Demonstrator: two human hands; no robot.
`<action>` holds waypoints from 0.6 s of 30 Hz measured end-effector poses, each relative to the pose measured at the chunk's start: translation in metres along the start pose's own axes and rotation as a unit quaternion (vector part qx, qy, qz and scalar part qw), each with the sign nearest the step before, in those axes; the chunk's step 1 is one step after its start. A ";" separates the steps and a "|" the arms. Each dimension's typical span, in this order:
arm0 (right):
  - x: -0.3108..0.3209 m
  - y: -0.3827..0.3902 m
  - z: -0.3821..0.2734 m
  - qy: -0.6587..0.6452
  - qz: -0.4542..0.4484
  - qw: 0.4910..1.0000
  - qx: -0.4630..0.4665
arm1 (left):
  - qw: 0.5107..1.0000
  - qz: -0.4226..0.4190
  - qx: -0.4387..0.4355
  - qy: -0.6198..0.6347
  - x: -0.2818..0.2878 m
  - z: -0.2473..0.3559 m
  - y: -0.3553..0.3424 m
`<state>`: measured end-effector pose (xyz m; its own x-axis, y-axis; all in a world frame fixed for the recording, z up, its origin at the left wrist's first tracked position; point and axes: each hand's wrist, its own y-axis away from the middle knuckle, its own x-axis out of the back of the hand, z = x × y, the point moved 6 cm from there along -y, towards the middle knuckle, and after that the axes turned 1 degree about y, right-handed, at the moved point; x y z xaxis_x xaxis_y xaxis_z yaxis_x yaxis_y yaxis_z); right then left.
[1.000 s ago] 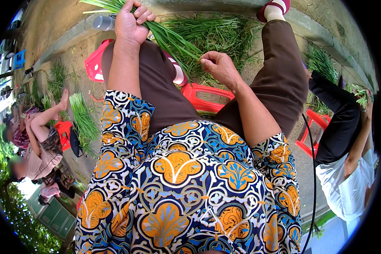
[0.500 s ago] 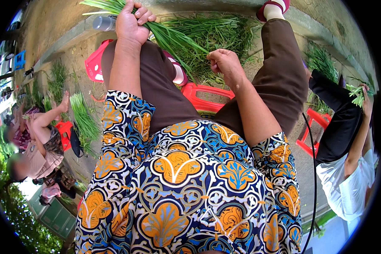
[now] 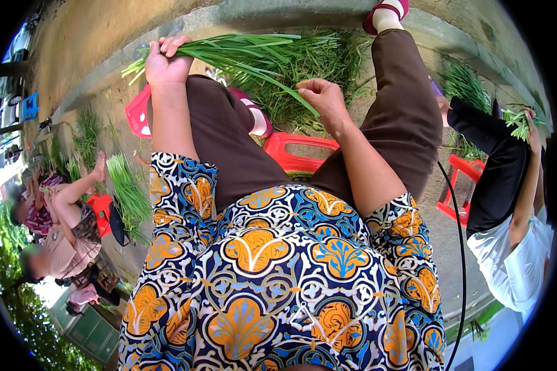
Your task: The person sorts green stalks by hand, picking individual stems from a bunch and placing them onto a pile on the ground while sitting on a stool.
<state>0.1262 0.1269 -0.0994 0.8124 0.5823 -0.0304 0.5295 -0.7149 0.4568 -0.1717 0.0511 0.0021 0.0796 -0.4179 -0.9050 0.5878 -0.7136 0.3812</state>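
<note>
My left hand (image 3: 169,60) is closed round a bunch of long, flat green leaves that look like garlic chives (image 3: 232,51). Their pale cut ends stick out to the left of the fist, and the leaves fan out to the right. At the middle right, my right hand (image 3: 325,106) is closed in a pinch by the tips of the lowest leaves, which run in under the thumb. On the ground below the bunch lies a heap of loose green leaves (image 3: 337,65), between my feet.
A red plastic stool (image 3: 275,148) stands between my knees, and a pink-red one (image 3: 140,114) beside my left leg. A grey curb (image 3: 241,13) runs across the far side. Chive bundles (image 3: 129,185) lie at left. At right, a person (image 3: 517,241) holds green stalks. A black cable (image 3: 459,247) hangs nearby.
My left hand has moved left and nearer with the bunch, which now lies flatter across the view. My right hand has come slightly nearer and turned at the leaf tips.
</note>
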 end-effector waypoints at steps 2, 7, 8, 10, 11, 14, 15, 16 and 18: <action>0.003 -0.003 0.003 -0.020 0.007 1.000 0.008 | 1.000 0.004 0.002 0.014 0.002 0.002 -0.001; 0.010 -0.002 0.002 0.067 0.010 0.997 -0.026 | 0.999 0.024 -0.014 0.026 0.003 0.005 0.000; 0.011 -0.001 -0.001 0.114 0.007 0.993 -0.034 | 0.999 0.025 -0.019 0.024 0.003 0.006 0.001; 0.017 0.001 -0.011 0.098 0.077 0.992 0.019 | 0.999 0.033 -0.017 0.020 0.005 0.005 -0.001; 0.020 0.002 -0.016 0.090 0.111 0.989 0.046 | 0.999 0.037 -0.016 0.018 0.007 0.005 -0.002; 0.031 0.000 -0.028 0.058 0.150 0.984 0.072 | 0.999 0.035 -0.023 0.004 0.006 0.006 0.001; 0.035 0.002 -0.035 0.056 0.169 0.980 0.090 | 0.999 0.035 -0.017 0.006 0.005 0.006 0.001; 0.038 0.003 -0.041 0.084 0.186 0.971 0.121 | 0.999 0.034 -0.011 0.007 0.004 0.007 0.001; 0.041 0.004 -0.055 0.140 0.217 0.948 0.183 | 1.000 0.030 -0.003 0.006 0.004 0.008 0.000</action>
<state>0.1484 0.1692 -0.0497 0.9042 0.2447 0.3502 0.2500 -0.9678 0.0306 -0.1777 0.0449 -0.0003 0.1243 -0.4538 -0.8824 0.5870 -0.6833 0.4341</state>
